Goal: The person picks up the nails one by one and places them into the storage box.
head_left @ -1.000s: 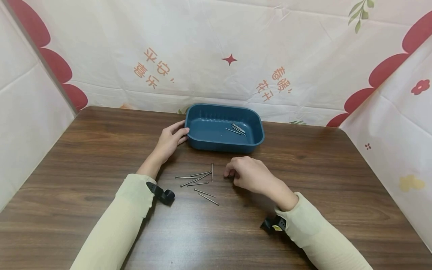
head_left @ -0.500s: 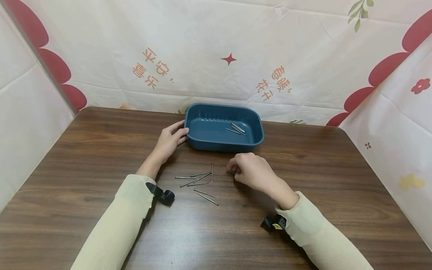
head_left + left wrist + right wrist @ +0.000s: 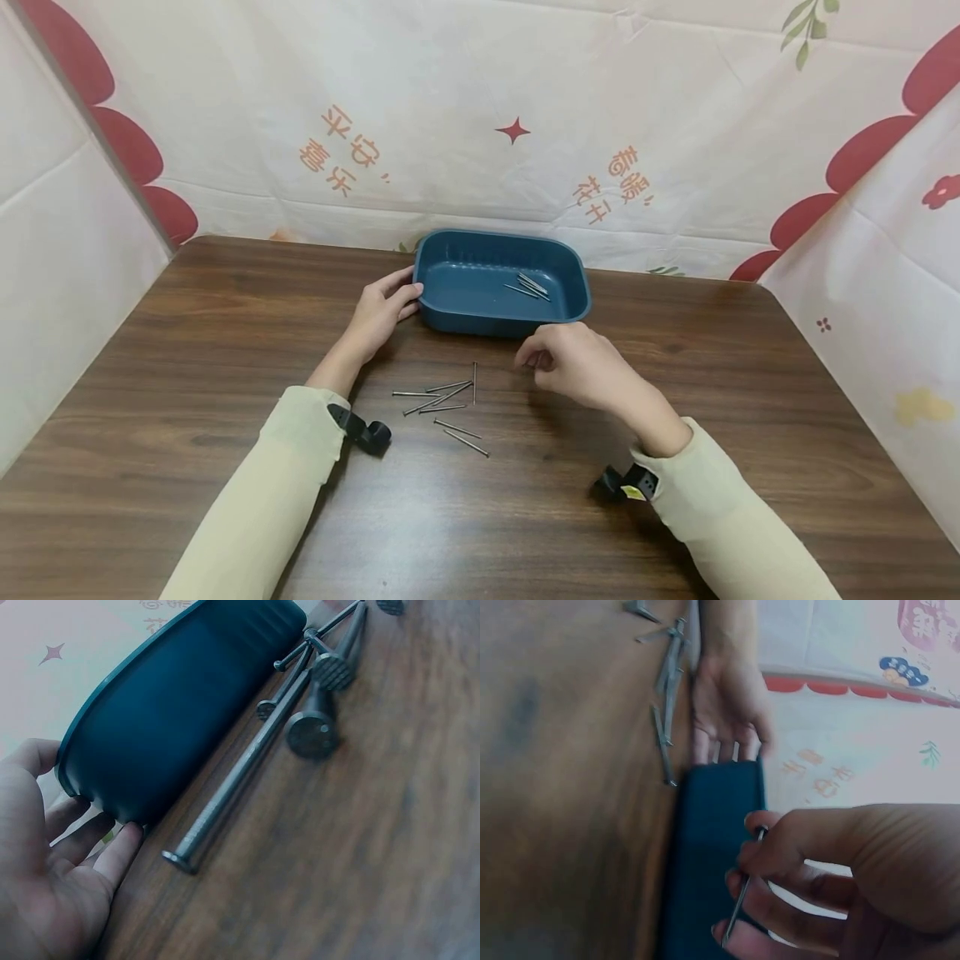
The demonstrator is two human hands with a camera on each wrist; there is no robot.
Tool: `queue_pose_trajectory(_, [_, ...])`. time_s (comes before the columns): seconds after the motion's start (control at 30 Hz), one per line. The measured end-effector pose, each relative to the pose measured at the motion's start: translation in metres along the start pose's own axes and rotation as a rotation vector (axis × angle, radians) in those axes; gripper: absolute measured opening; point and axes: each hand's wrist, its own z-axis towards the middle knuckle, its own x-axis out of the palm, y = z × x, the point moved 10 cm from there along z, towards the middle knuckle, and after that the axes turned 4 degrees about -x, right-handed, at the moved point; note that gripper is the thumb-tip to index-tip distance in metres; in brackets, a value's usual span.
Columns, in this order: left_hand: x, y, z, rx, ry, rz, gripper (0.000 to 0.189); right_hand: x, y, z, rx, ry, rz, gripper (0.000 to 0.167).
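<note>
Head view looks forward-down; close wrist views seemingly share blurred nails [image 3: 238, 773].

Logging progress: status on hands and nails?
Left hand touches blue bin. Right hand pinches a nail. Loose nails on table, others in bin. No obstruction seen.

- The left-hand grip [image 3: 52, 862] fills the lower left of the frame, its fingers spread; the upper digit touches the rim and the lower fingertips touch the near end of the wall.
- A dark teal tray [image 3: 180, 712] slants from left of centre to the top of the frame, its outer wall facing the camera.
- Metal nails [image 3: 244, 769] lie beside it on the wood-grained worktop [image 3: 337, 862]; one stretches from its flat head at lower centre towards upper right, and others cross near the top.
- Two larger-looking heads right of centre are blurred.
- Pale cloth [image 3: 97, 626] with a reddish star [image 3: 52, 654] occupies the upper left.
</note>
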Motion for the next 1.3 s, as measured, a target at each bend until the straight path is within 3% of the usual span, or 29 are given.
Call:
queue_pose_trajectory(0.23, [0.001,0.000,-0.001,-0.003,0.004,-0.002,0.056,-0.026,0.004,0.008,-0.080,-0.017,0.074,0.025])
queue_pose_trajectory(0.7, [0.001,-0.001,-0.002,0.001,0.011,-0.009,0.056,-0.066,-0.007,0.050,-0.030,-0.032,0.147,0.023])
queue_pose_trajectory(0.83, [0.001,-0.003,-0.003,0.002,0.010,-0.009,0.056,-0.067,-0.012,0.063,-0.003,-0.043,0.155,0.021])
queue_pose_trajectory(1.3, [0.001,-0.003,-0.002,0.000,0.004,-0.010,0.056,-0.043,-0.027,0.113,0.007,0.036,0.041,0.014])
